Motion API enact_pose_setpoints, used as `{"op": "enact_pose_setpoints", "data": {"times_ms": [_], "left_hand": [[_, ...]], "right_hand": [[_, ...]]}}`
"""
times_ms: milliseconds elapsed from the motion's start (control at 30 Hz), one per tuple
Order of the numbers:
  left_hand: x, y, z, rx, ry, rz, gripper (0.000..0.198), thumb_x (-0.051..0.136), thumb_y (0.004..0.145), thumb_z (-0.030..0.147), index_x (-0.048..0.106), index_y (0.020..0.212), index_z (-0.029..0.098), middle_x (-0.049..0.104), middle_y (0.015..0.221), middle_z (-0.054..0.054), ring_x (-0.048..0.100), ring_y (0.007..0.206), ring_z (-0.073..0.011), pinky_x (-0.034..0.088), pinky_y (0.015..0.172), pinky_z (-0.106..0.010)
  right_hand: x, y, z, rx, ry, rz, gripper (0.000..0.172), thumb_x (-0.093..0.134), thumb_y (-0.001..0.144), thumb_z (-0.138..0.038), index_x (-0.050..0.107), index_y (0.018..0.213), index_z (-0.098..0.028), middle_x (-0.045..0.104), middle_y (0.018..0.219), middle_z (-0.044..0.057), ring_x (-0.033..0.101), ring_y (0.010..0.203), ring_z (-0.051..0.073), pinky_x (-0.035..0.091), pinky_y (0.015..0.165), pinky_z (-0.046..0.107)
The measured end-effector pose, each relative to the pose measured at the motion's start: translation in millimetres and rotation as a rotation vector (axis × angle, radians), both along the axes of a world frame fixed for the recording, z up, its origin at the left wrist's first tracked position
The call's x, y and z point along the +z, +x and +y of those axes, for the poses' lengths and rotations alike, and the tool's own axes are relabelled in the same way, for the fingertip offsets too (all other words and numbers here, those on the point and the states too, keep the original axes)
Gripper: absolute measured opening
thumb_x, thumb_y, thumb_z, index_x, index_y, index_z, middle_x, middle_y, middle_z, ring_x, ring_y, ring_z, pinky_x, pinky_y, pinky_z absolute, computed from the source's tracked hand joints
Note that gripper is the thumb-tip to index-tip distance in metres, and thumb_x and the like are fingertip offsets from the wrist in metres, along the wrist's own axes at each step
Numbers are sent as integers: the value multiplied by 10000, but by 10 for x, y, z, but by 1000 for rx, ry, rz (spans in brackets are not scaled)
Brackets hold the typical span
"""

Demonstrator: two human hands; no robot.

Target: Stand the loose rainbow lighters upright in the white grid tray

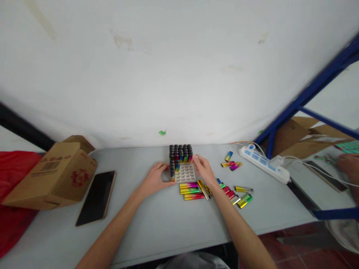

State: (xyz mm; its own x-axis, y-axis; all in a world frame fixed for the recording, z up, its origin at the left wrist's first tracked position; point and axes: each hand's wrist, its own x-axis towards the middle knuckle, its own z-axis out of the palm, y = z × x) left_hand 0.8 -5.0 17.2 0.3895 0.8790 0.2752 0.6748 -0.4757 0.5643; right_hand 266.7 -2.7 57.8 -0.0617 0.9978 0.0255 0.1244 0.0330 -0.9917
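Standing upright in a pale tray (185, 174), dark-topped lighters (181, 152) fill the back rows and run down the left side; front-right compartments bare. Tray sits on the grey table (134, 231), toward the wall (179, 74), between the two hands.

Left hand (156, 177): at tray's left edge, thumb and fingers apart, thumb reaching along the near-left corner, index by the side. Forearm comes up diagonally from bottom left. Right hand (204, 171): at tray's right edge, fingers curled, thumb and fingertips close together near the filled rows; a small pale bit shows there, can't tell if anything's gripped. Forearm slants in from bottom right, passing over part of the loose lighters (191, 191) in front and to the right, so some are covered and the count is unclear.

Lower parts of the upright lighters mostly hidden by neighbours. Far right of table: white power strip (263, 164), cables attached. Left: dark-screened phone (97, 198), cardboard box (53, 175), red bag (17, 224) cut off by the frame edge. Beyond the blue metal frame (297, 104), another person's hand (347, 164), blurred and cut off; its contact unclear.
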Motion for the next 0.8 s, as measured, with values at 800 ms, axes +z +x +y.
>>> {"op": "enact_pose_setpoints", "data": {"times_ms": [800], "left_hand": [[-33,-38,20,-24,-7,9,566,935,774,610,733,1114,206,752,1147,-103,706,1080,-334,597,1019,-469]], "right_hand": [[-169,-96,-198,-150,206,-317,513,499,982,-603,368,617,-267,367,528,-69,339,549,122,265,587,296]]}}
